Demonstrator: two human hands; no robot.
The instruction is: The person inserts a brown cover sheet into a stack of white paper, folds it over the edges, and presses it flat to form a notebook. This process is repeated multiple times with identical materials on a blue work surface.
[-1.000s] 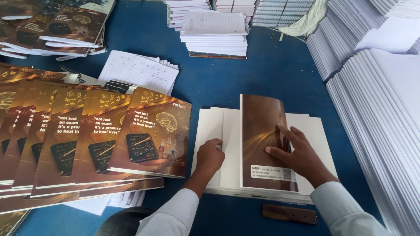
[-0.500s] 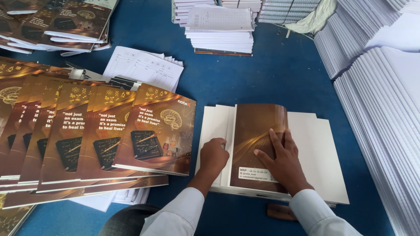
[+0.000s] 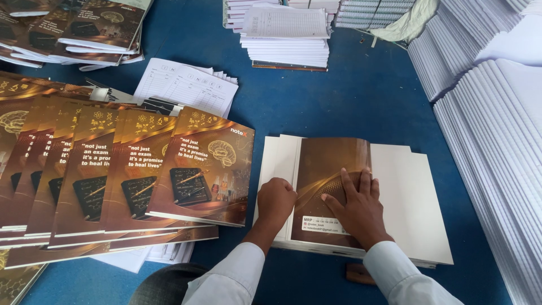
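Brown cover [image 3: 333, 169] folded over white pages [image 3: 412, 197] on blue table [image 3: 339, 107]. Left hand [image 3: 275, 197] clenched, pressing the fold; right hand [image 3: 355, 206] flat, fingers spread. Many finished notebooks [image 3: 200, 166] fanned left; plain stacks [image 3: 497, 130] waiting right.

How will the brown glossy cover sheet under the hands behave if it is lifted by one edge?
The brown cover sheet looks thin, so it would probably bend and droop. Its glossy face may slide easily on the white stack. The right hand lies flat on it, probably holding it in place.

Folded cover [image 3: 333, 186] on white sheet stack [image 3: 415, 203], both hands on it, fanned notebooks [image 3: 141, 169] to its left, printed sheets [image 3: 186, 85] behind those, paper stacks [image 3: 497, 124] right
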